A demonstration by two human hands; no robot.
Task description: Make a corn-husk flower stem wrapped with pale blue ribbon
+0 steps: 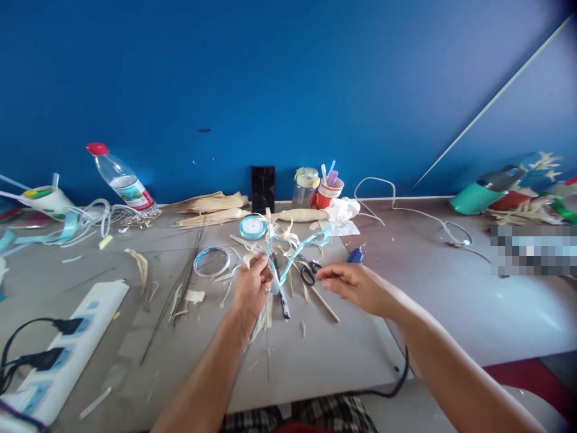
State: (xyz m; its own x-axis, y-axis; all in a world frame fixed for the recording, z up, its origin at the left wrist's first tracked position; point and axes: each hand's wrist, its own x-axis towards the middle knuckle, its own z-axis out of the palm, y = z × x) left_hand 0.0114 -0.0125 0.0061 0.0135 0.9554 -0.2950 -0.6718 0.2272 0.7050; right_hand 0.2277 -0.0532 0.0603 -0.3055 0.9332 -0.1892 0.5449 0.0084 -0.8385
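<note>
My left hand [253, 281] is closed in a pinch on a small corn-husk flower sprig [289, 228] with pale, curling petals. A light blue ribbon [300, 248] hangs from it in a loop, its far end rising to the right. To the right, my right hand [348, 284] has its fingers stretched out and appears to hold nothing. Its fingertips are close to the black scissors [309, 274]; whether they touch cannot be made out. Below the sprig lie a black pen [283, 304] and a thin wooden stick [326, 304].
A ribbon spool [253, 227] and a tape roll [211, 262] lie behind my left hand. Dried husks [207, 207], a phone [263, 189], a jar [305, 187] and paper cups [329, 193] line the wall. A power strip [74, 346] sits at left, a blue glue gun [355, 255] at right.
</note>
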